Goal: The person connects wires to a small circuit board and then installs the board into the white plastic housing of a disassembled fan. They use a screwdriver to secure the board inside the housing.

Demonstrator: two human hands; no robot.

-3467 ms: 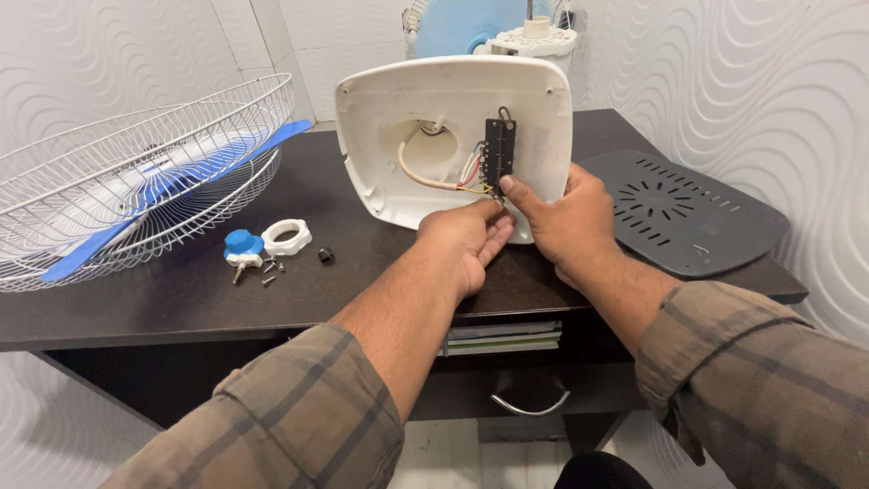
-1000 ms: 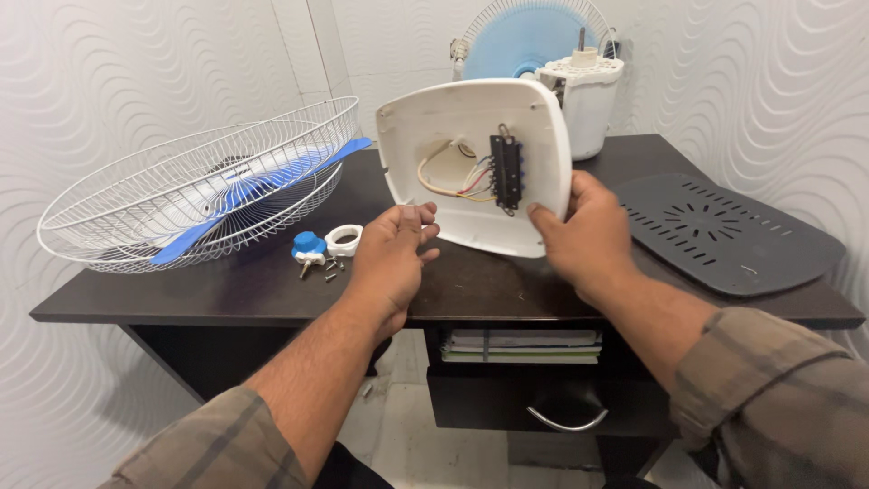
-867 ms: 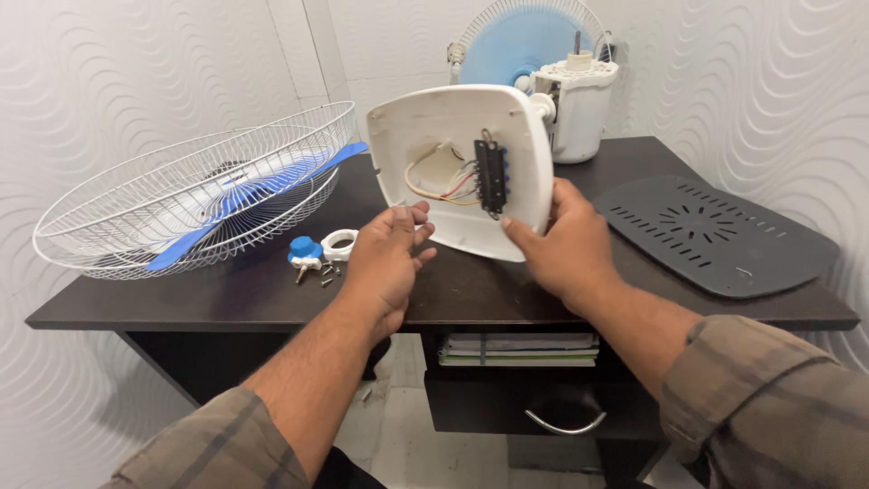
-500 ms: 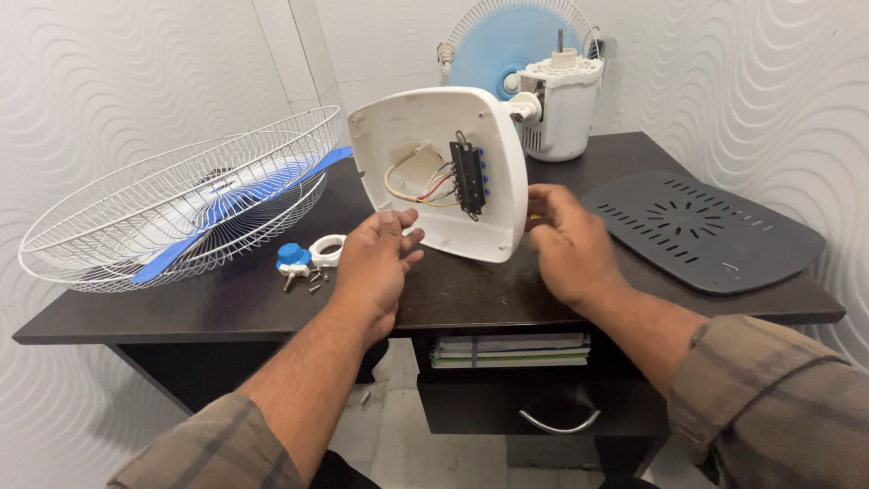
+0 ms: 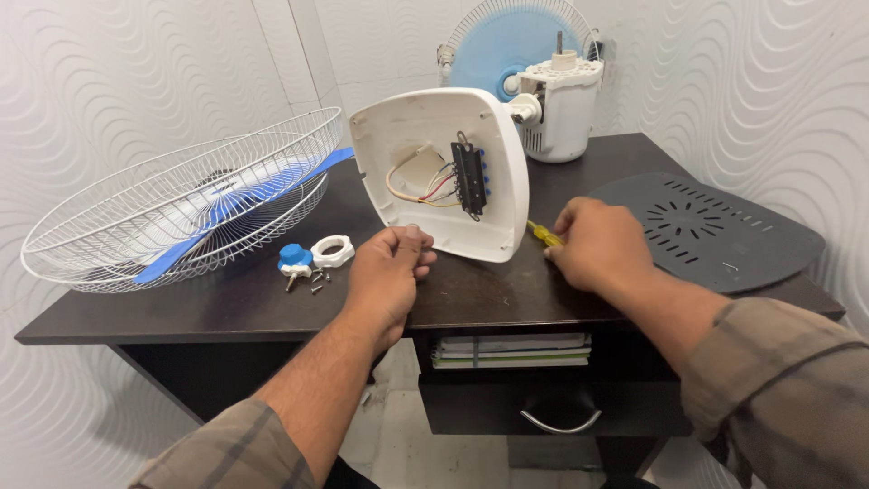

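A white fan base housing (image 5: 425,122) stands on its edge on the dark table (image 5: 226,303), open side toward me. Inside it sit a black switch board (image 5: 469,177) and coloured wires (image 5: 421,190). My left hand (image 5: 389,272) rests on the table just in front of the housing's lower edge, fingers curled with thumb against forefinger; nothing shows between them. To the right of the housing, my right hand (image 5: 599,244) lies on the table with its fingers closed around a yellow screwdriver (image 5: 543,234), whose tip points toward the housing.
A white wire fan grille (image 5: 127,195) holding a blue blade (image 5: 231,204) lies at left. A blue knob (image 5: 294,256), white ring nut (image 5: 332,251) and small screws (image 5: 312,286) sit beside it. A fan motor (image 5: 563,109) stands behind, a dark grey base plate (image 5: 724,231) at right, a drawer (image 5: 552,407) below.
My right hand has let go of the housing and dropped to the table onto the yellow screwdriver. The housing stands unsupported. My left hand has stayed in front of it.
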